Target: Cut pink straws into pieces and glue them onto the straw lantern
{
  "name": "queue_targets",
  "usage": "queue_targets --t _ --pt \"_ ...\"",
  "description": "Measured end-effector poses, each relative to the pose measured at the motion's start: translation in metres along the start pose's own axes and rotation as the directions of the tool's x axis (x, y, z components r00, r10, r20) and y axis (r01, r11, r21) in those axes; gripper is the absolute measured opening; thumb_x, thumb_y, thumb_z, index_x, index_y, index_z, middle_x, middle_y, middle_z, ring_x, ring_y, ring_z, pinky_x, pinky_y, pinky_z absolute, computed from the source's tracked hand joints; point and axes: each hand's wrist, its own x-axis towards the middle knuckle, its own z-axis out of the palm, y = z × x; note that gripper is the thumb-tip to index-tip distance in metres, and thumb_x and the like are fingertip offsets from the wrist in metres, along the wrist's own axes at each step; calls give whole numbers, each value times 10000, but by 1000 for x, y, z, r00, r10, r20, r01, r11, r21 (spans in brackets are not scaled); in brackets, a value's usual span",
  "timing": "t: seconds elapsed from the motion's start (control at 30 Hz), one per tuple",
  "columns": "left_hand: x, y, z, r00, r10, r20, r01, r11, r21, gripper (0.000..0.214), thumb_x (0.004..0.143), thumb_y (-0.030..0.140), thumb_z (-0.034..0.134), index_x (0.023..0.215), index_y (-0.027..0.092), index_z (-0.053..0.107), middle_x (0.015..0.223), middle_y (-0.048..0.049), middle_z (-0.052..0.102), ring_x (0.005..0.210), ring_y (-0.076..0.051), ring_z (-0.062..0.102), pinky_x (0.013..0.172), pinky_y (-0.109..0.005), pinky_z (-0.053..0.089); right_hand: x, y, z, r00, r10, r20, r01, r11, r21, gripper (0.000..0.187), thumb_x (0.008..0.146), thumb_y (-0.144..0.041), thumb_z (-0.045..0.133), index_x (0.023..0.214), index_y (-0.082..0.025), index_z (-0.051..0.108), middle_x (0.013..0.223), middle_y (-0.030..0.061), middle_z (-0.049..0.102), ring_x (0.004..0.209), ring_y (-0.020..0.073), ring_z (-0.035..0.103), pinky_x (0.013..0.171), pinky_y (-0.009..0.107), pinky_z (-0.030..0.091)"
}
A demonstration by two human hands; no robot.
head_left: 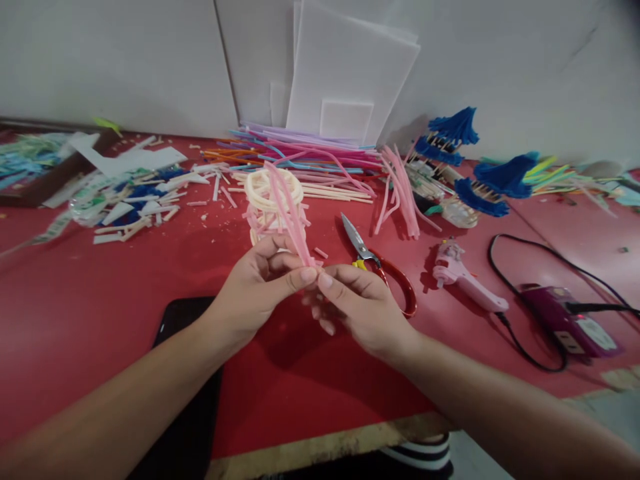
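A few long pink pipe cleaners (289, 210) slant up and away from my fingers in front of me. My left hand (257, 277) pinches them near their lower ends between thumb and fingers. At those same ends, the thumb and forefinger of my right hand (367, 310) close in a pinch, its other fingers loosely curled below. Behind the strips stands a round cream and pink pipe-cleaner piece (253, 190), partly hidden by them and by my left hand. Scissors with red handles (409, 290) lie just beyond my right hand, blades slightly apart or closed; I cannot tell.
To the right lie a pink glue gun (467, 283) and a purple power strip (560, 313) with a black cord. Coloured pipe cleaners (320, 157), a pink bundle (400, 193) and blue pieces (510, 177) line the back. Scraps (145, 200) spread left; a black phone-like slab (187, 400) lies under my left forearm.
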Motion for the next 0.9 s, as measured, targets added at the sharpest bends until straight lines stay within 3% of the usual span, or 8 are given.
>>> queue_targets --t 0.17,0.3,0.37,0.47,0.53,0.6,0.7,0.9 --pt "0 0 0 999 -51 3 51 999 -4 189 734 191 778 797 192 600 633 56 717 565 -105 664 615 -217 546 -1 2 4 996 -67 -64 60 993 -101 288 793 -440 665 698 -180 586 605 -17 605 437 63 482 375 187 389" --pt "-3 0 1 993 -58 -104 70 990 121 190 705 223 802 776 185 631 725 13 761 689 -129 707 712 -213 542 -1 0 0 960 -249 -125 179 895 -408 222 812 -308 599 637 -195 523 537 -38 545 414 63 425 377 198 345" --pt "-5 1 3 989 -20 -150 55 970 235 184 698 228 805 807 187 662 827 -20 778 820 -167 724 774 -226 539 0 -1 -3 917 -382 -114 242 761 -602 199 800 -234 576 616 -201 510 532 -47 519 433 64 408 407 204 354" --pt "-7 3 7 983 26 -181 34 946 322 263 661 238 826 881 191 692 929 -57 778 978 -236 709 820 -265 546 1 -3 -7 813 -582 23 343 447 -826 166 775 -170 564 620 -211 525 553 -43 533 486 82 451 480 217 407" --pt "-8 4 9 979 28 -202 36 952 305 309 630 241 844 896 186 696 921 -66 780 972 -251 712 819 -283 556 1 -3 -8 736 -658 157 398 233 -887 177 783 -150 558 623 -220 526 555 -36 553 512 97 494 518 227 435" --pt "-8 4 10 976 19 -217 41 962 271 281 623 245 849 846 173 695 863 -64 783 896 -238 729 802 -284 563 1 -4 -8 685 -680 261 442 103 -891 202 817 -145 550 634 -227 528 546 -29 566 519 107 525 534 231 455" --pt "-6 3 8 977 11 -215 26 985 169 215 644 242 839 766 174 675 773 -27 775 776 -176 728 756 -246 562 1 -5 -10 660 -664 351 509 51 -859 153 858 -158 564 720 -222 575 616 3 638 576 124 590 572 241 492" --pt "-3 0 4 983 -29 -180 33 999 19 217 669 237 827 805 181 667 726 4 759 725 -119 705 727 -198 542 1 -5 -16 675 -633 380 563 108 -819 58 886 -205 583 871 -238 629 812 31 716 741 161 658 698 298 529"
